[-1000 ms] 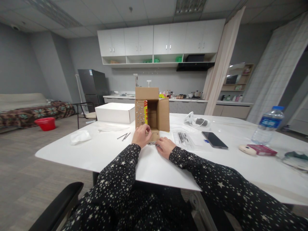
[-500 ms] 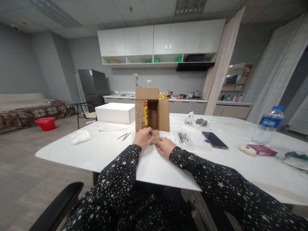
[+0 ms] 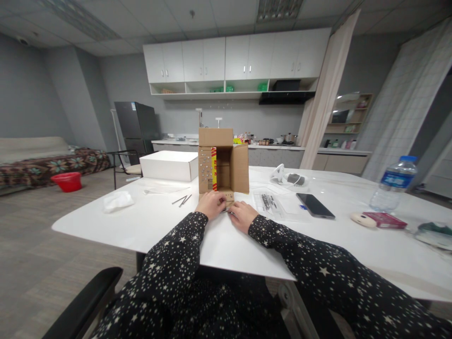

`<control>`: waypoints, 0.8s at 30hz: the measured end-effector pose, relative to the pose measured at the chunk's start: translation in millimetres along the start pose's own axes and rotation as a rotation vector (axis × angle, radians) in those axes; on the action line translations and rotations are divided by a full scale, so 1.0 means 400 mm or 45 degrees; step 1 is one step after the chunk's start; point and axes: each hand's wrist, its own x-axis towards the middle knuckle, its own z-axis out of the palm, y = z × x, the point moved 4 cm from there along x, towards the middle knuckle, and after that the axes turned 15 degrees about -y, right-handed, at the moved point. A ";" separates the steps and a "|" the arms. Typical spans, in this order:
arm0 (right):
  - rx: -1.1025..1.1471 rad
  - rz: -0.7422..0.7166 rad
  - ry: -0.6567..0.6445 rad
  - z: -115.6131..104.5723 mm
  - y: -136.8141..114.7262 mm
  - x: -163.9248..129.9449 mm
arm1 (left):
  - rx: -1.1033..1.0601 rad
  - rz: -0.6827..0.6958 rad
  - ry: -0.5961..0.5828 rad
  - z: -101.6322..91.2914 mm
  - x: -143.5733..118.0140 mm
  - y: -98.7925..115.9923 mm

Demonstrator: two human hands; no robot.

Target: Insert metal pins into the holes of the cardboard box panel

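Note:
My left hand (image 3: 211, 205) is curled in front of the open cardboard box (image 3: 240, 169), thumb and fingers close together near its lower flap (image 3: 229, 197). Whatever those fingers pinch is too small to make out. Lower and to the right, my right hand (image 3: 244, 215) rests at the table with bent fingers on a small bunch of thin shiny metal rods (image 3: 226, 210), maybe nails or screws. Both hands partly hide the rods. A few more loose metal rods (image 3: 183, 200) lie to the left. Right of the box lies a clear plastic bag (image 3: 270, 205) with dark thin pieces in it.
The white table (image 3: 169, 235) also carries a white box (image 3: 169, 165), a crumpled tissue (image 3: 118, 201), a phone (image 3: 315, 205), a white device with a cable (image 3: 278, 174), a water bottle (image 3: 392, 186) and a dark red box (image 3: 388, 220). A chair armrest (image 3: 88, 299) stands at lower left.
My left hand has dipped slightly toward the metal rods, its fingers a little lower. My right hand stays almost where it was.

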 end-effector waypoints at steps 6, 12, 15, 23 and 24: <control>-0.009 -0.005 0.016 0.001 0.000 0.000 | 0.009 0.064 -0.026 0.007 0.003 -0.001; -0.007 -0.005 0.011 0.003 0.001 0.000 | -0.017 0.075 -0.073 0.008 0.004 0.003; -0.006 -0.004 0.012 0.002 0.001 0.000 | -0.033 0.089 -0.089 0.011 0.004 0.002; 0.001 -0.014 0.024 -0.002 0.000 -0.002 | -0.055 0.068 -0.128 0.020 0.004 -0.002; 0.003 -0.014 0.023 -0.002 0.000 -0.002 | -0.059 0.073 -0.129 0.020 0.004 -0.001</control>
